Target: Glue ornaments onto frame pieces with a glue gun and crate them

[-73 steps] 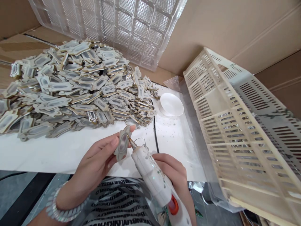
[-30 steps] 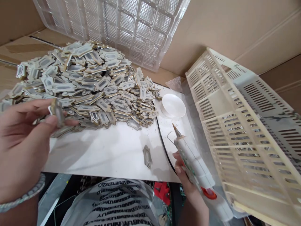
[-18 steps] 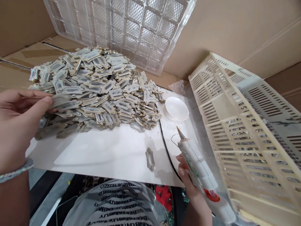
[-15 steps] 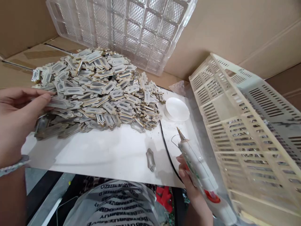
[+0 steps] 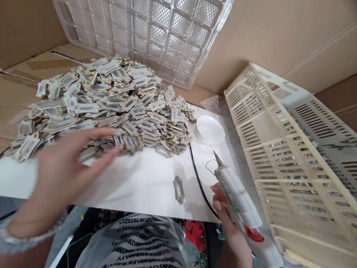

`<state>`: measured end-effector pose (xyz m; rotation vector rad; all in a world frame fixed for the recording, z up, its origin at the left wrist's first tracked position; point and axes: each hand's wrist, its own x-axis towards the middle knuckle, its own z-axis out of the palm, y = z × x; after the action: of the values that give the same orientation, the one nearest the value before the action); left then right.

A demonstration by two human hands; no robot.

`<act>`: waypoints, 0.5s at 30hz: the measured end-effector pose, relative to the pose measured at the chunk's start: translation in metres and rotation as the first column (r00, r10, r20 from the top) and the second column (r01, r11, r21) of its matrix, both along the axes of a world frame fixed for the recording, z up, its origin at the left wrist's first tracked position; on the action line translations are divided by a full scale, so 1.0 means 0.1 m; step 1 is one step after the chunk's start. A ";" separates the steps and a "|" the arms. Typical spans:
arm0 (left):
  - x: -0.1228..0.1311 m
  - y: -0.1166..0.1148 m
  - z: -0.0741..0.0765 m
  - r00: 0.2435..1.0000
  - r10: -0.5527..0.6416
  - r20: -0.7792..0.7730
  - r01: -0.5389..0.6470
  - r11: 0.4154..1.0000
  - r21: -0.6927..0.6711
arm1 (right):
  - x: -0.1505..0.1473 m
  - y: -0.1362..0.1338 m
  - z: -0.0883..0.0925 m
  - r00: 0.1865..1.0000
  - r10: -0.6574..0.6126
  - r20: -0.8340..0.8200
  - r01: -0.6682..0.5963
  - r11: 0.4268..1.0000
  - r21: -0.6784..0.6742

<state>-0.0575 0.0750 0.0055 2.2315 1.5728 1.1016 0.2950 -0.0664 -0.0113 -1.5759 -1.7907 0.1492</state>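
Note:
My left hand, a little blurred, is over the front of a heap of small ornate frame-shaped plates. Its thumb and forefinger are spread apart, and I see nothing between them. A patterned silvery plate lies just beyond the fingertips. At the right, my right hand is wrapped round the handle of a white hot glue gun. The gun's metal nozzle points up and away from me. One single frame-shaped plate lies on the white board, left of the gun.
A white round dish sits beyond the nozzle. A black cord crosses the board. To the right stands a cream slatted plastic basket. Behind the heap leans a clear compartment tray against cardboard.
My left hand has moved right and toward me, off the plate at the heap's left side, and its fingers have spread. The glue gun has shifted slightly right.

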 end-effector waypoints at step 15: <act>1.19 -0.51 -0.30 0.765 -0.616 -0.186 0.610 0.787 -0.097 | -0.20 0.05 0.14 0.986 -0.096 -0.138 0.101 0.994 0.030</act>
<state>0.0615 0.0245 -0.0243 2.6117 0.7653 0.6552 0.2747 -0.0614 0.0027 -1.5857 -1.5994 0.1721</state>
